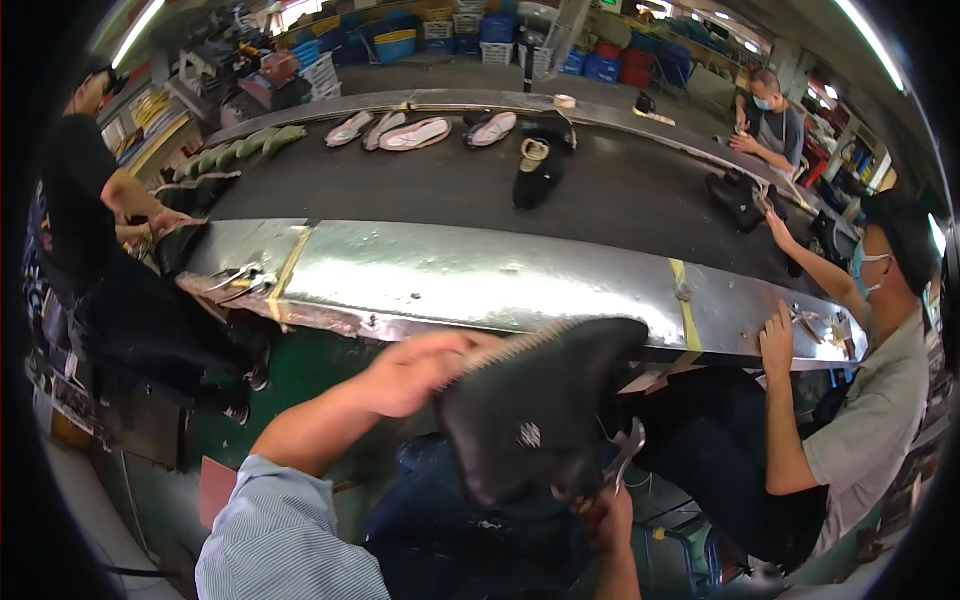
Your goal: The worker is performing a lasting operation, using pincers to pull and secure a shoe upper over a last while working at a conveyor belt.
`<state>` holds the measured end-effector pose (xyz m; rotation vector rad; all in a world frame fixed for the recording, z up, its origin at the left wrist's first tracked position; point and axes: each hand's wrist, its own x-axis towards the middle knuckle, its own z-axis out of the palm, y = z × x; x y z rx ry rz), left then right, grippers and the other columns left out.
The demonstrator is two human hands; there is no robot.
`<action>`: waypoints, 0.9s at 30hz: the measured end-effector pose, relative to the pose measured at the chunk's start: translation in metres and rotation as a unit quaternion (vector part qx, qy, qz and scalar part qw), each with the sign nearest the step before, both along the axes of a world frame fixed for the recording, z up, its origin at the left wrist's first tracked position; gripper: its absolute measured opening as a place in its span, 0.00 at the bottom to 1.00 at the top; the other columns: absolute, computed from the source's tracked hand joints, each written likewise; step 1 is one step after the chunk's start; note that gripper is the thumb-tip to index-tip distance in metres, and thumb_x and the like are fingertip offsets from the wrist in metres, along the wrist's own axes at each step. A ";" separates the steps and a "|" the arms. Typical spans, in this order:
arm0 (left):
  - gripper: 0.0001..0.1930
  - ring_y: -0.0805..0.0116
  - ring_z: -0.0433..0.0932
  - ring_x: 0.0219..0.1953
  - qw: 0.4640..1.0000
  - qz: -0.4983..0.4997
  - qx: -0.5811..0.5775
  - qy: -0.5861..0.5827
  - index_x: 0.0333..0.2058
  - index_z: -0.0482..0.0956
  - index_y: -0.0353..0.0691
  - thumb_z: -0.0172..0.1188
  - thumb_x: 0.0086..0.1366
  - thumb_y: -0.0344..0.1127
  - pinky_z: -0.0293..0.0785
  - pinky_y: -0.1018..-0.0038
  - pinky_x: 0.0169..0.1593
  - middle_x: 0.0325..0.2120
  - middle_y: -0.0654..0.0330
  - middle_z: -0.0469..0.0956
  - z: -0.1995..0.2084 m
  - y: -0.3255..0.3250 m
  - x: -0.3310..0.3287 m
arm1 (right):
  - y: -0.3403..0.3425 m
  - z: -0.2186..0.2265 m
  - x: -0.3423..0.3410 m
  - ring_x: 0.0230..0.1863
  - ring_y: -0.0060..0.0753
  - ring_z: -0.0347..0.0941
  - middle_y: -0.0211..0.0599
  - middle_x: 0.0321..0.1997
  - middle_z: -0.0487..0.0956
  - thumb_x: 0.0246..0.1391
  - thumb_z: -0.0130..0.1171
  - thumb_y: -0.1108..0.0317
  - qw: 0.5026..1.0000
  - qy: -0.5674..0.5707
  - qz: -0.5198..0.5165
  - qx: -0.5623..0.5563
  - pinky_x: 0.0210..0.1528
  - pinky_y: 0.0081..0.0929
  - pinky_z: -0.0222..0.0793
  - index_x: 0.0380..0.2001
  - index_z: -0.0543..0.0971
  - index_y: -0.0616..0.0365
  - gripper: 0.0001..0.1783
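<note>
One black boot (560, 395) is between your two hands, and one metal tool (627, 452) is at your right.
Your left hand (425, 372) pinches the boot's upper edge, so the boot lies to the right of this hand; your right hand (610, 512), below the boot's lower right side, is closed around the tool, partly hidden; four pale shoes (415, 134) rest on one dark belt (400, 190).

No lettering or numbers can be read anywhere, though a small white emblem (529, 435) is borne on the side of the black boot (500, 405), its design too blurred to be deciphered.
</note>
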<state>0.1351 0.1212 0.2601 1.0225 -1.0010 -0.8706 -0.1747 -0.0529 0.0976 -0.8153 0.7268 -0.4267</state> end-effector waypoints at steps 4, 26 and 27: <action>0.11 0.65 0.73 0.52 0.977 -0.175 0.018 -0.120 0.30 0.71 0.33 0.45 0.71 0.32 0.67 0.68 0.56 0.56 0.48 0.73 -0.030 -0.013 -0.020 | 0.007 0.074 0.038 0.47 0.49 0.78 0.52 0.57 0.75 0.62 0.41 0.34 0.958 -0.103 -0.087 0.253 0.38 0.39 0.80 0.63 0.65 0.56 0.40; 0.40 0.58 0.56 0.67 0.942 0.115 0.068 0.309 0.68 0.51 0.48 0.65 0.62 0.39 0.56 0.61 0.67 0.65 0.55 0.57 -0.183 -0.012 -0.075 | 0.048 -0.017 -0.041 0.53 0.40 0.73 0.38 0.52 0.74 0.32 0.64 0.71 0.992 -0.117 -0.043 0.017 0.59 0.37 0.68 0.55 0.69 0.64 0.39; 0.41 0.60 0.58 0.65 0.934 0.099 0.059 0.338 0.69 0.50 0.49 0.64 0.63 0.39 0.58 0.62 0.66 0.64 0.57 0.59 -0.185 -0.028 -0.084 | 0.053 -0.015 -0.034 0.53 0.39 0.74 0.37 0.51 0.74 0.33 0.65 0.71 0.991 -0.121 -0.030 0.038 0.57 0.35 0.70 0.55 0.69 0.63 0.38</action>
